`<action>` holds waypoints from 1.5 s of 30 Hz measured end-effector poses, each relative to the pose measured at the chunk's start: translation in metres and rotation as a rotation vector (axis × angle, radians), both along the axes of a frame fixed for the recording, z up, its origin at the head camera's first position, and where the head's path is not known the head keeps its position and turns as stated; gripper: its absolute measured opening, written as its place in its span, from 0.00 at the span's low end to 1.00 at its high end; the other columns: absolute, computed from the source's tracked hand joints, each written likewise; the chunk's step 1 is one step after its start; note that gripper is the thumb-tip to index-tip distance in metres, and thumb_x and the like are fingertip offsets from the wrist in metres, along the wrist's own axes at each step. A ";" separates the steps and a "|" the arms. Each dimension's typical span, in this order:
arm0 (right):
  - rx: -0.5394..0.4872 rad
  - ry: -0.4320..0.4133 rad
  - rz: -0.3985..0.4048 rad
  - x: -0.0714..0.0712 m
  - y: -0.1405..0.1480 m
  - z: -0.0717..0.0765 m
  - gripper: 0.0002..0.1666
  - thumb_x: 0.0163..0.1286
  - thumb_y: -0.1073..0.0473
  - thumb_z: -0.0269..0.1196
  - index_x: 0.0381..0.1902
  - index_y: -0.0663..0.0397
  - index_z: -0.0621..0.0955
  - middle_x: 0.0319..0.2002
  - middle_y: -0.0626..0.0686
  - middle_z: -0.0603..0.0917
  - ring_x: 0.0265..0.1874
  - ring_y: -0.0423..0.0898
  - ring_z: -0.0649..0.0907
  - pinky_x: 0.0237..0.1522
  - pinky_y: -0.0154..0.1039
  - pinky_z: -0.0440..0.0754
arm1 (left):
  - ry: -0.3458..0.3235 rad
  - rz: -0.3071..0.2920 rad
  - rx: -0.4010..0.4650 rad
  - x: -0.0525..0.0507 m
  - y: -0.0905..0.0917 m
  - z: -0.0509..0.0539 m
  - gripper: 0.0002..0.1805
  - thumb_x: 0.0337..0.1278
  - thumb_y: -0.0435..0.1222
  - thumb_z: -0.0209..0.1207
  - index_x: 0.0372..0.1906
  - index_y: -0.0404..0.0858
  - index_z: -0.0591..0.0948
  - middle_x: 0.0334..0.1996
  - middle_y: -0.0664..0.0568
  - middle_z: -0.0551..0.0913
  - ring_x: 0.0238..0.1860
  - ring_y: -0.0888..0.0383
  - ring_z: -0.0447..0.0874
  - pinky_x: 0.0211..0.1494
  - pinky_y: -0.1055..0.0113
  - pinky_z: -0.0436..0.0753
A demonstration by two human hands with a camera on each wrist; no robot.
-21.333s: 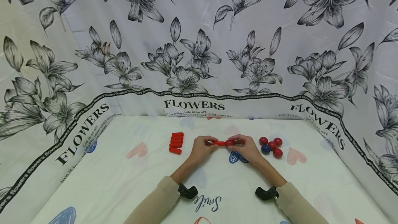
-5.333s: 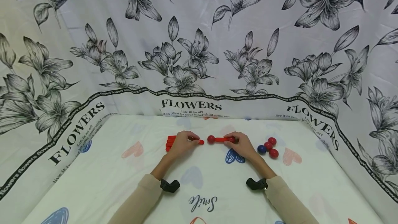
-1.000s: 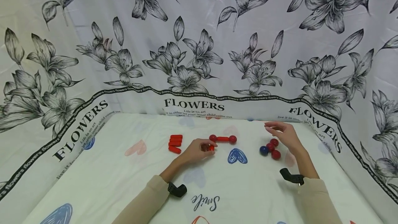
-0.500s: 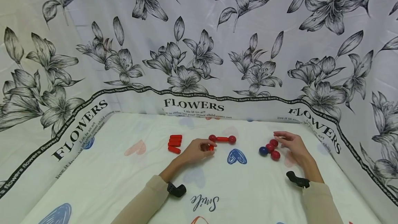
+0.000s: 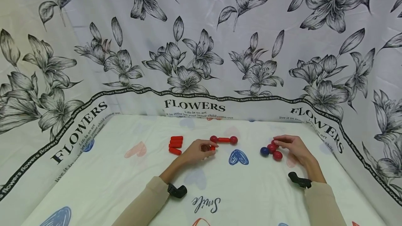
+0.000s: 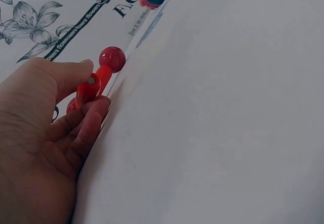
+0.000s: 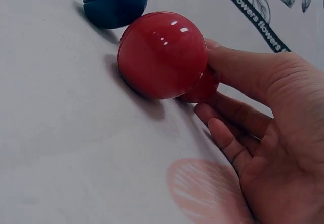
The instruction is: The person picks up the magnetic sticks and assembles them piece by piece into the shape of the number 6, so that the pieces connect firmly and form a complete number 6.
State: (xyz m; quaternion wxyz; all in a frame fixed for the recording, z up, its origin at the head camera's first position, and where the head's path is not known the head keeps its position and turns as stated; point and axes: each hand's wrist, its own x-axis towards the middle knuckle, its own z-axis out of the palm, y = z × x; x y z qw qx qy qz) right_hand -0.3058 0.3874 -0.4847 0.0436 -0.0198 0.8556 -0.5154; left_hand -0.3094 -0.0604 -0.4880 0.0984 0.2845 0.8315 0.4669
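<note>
This is a curtained-off booth of some kind: white fabric [image 5: 191,6], printed with black lilies [image 5: 187,81] and the word "FLOWERS" [image 5: 194,105], hangs across the back and down both sides, around a flat-lying pale cloth [image 5: 257,187] bearing coloured hearts [image 5: 238,157] and "Smile" [image 5: 206,204]. Whether home or studio, I cannot tell.
</note>
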 end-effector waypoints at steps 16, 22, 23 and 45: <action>-0.078 0.031 -0.108 0.001 -0.015 0.027 0.39 0.60 0.37 0.62 0.64 0.52 0.72 0.50 0.42 0.82 0.50 0.52 0.83 0.61 0.46 0.68 | -0.062 0.014 0.057 -0.001 0.001 -0.001 0.14 0.64 0.47 0.55 0.50 0.52 0.83 0.31 0.51 0.82 0.30 0.56 0.78 0.29 0.68 0.78; -0.053 0.077 -0.051 -0.002 -0.034 0.036 0.35 0.61 0.39 0.63 0.61 0.49 0.75 0.52 0.46 0.82 0.49 0.57 0.83 0.63 0.60 0.63 | -0.086 0.010 0.097 0.000 0.001 0.000 0.12 0.66 0.43 0.54 0.49 0.49 0.83 0.32 0.50 0.82 0.30 0.56 0.77 0.29 0.69 0.77; -0.046 0.081 -0.045 -0.003 -0.037 0.037 0.34 0.61 0.39 0.63 0.61 0.49 0.75 0.52 0.47 0.82 0.49 0.57 0.83 0.63 0.61 0.63 | -0.090 0.011 0.100 0.000 0.001 0.000 0.12 0.66 0.43 0.54 0.49 0.49 0.83 0.32 0.50 0.81 0.30 0.56 0.77 0.29 0.69 0.77; -0.085 0.109 0.083 -0.006 -0.092 0.041 0.33 0.58 0.41 0.66 0.57 0.53 0.77 0.48 0.55 0.85 0.44 0.46 0.85 0.62 0.61 0.63 | -0.054 -0.004 0.059 0.000 0.000 0.002 0.13 0.65 0.43 0.55 0.51 0.48 0.82 0.31 0.53 0.81 0.30 0.58 0.78 0.30 0.68 0.79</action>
